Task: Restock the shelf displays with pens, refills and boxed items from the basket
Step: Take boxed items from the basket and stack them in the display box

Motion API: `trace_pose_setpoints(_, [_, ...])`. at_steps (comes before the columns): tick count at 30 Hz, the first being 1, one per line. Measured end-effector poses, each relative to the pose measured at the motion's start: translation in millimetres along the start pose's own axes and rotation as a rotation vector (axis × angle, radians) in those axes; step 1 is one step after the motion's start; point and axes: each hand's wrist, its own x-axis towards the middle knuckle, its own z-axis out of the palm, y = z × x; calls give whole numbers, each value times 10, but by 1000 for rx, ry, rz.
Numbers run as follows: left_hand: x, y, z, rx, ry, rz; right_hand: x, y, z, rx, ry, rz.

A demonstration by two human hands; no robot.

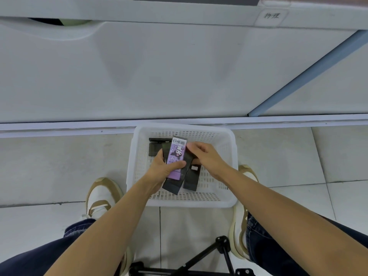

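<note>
a loose black box (pixel 154 149) is lying at the left of the white mesh basket (pixel 133 156). our left grip (pixel 165 169) is clasping a purple cartoon box (pixel 176 156) stacked on a dark box (pixel 173 186), probably gathering one handful for the shelf. our right grip (pixel 205 156) is pinching a long black box (pixel 191 179), seemingly adding it. its fingertips are hiding underneath.

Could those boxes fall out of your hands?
Maybe. The left hand grips a purple box stacked on a long black box, so one might slide off into the basket. The right hand seems to hold a second black box only by its end, so it could tip and drop.
</note>
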Motion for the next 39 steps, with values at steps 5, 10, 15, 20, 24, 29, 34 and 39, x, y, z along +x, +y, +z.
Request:
trace_pose_setpoints(5, [32, -40, -21, 155, 132, 1, 1, 180, 120, -191, 325, -149])
trace_pose_setpoints(10, [9, -44, -242, 170, 233, -15, 37, 435, -84, -701, 294, -58])
trace_pose_setpoints(15, [-29, -36, -288, 161, 249, -10, 90, 577, 37, -879, 273, -50])
trace_pose_setpoints(20, [-105, 41, -317, 178, 247, 19, 185, 350, -34, -735, 199, 10])
trace_pose_setpoints(24, [-260, 242, -304, 134, 231, 116, 84, -96, -148, -529, 96, -108])
trace_pose_setpoints(29, [-624, 635, -281, 24, 304, 238, -208, -844, -135, -200, 75, -274])
trace_pose_setpoints(34, [-1125, 1178, -171, -152, 285, 390, -588, -1427, 62, 50, -37, -366])
trace_pose_setpoints(39, [-1677, 1721, 13, -225, 191, 571, -948, -1883, 340, 46, -100, -495])
